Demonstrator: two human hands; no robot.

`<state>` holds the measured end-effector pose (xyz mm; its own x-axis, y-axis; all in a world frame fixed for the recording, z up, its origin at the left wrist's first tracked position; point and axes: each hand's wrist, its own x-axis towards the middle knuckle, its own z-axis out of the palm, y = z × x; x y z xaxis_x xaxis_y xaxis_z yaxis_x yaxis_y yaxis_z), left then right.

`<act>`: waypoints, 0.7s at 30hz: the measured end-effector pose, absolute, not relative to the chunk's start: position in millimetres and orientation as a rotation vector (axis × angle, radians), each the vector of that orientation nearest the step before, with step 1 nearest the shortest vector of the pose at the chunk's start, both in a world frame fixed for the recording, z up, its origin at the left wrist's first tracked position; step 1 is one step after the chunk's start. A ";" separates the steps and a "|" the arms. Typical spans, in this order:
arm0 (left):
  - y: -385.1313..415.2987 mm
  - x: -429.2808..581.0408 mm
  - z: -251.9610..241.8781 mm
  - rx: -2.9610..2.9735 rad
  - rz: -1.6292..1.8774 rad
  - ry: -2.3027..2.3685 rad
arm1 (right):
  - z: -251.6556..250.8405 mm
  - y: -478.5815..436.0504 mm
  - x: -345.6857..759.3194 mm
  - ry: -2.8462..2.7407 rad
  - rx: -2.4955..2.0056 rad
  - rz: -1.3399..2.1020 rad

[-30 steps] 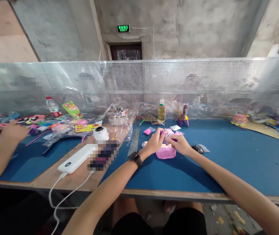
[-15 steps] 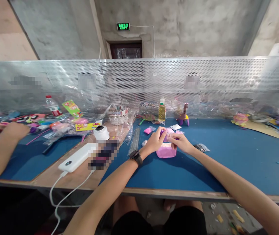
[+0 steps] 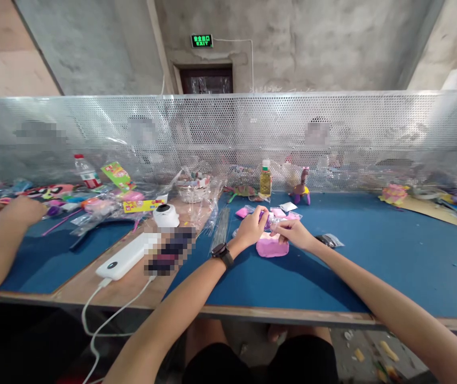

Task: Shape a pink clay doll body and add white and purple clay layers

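Observation:
Just over the table's blue top, my left hand (image 3: pixel 251 228) is closed around a lump of purple clay (image 3: pixel 264 216); its wrist wears a black watch. With a pinch of thumb and fingers, my right hand (image 3: pixel 296 233) grips a clear plastic bag (image 3: pixel 276 221) that adjoins the purple clay. Part of the lump and of the bag is hidden by my fingers. Below my hands lies a rounded pink clay piece (image 3: pixel 272 247). Small packets of pink clay (image 3: pixel 243 212) and a white packet (image 3: pixel 288 207) lie just behind them.
Left of me are thin wires (image 3: pixel 221 230), a phone (image 3: pixel 171 250), a white power bank (image 3: pixel 127 257) with cables, and a white camera (image 3: pixel 166 216). A bottle (image 3: pixel 266 181) and clay figure (image 3: pixel 302 188) stand behind. A co-worker's hands (image 3: pixel 20 210) are at far left.
My hands have drawn slightly apart, and the clear bag shows more between them. The purple lump now sits more in my left hand. The pink piece has stayed put.

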<state>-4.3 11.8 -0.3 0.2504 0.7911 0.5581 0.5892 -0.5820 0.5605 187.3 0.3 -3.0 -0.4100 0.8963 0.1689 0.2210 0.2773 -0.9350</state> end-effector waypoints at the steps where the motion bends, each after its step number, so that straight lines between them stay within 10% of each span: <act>1: 12.6 -4.1 -1.3 2.278 1.252 1.280 | -2.5 -0.5 187.1 -1.821 -1.005 1.146; 21: 1.2 -6.1 6.3 1.918 1.129 0.804 | 5.4 -0.8 193.8 -1.801 -0.946 1.026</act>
<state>-6.1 1.2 6.3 0.4121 0.8059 0.4250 0.1381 -0.5163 0.8452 193.8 -0.8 5.4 -0.3656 0.8838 0.2920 0.1997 0.3809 -0.9028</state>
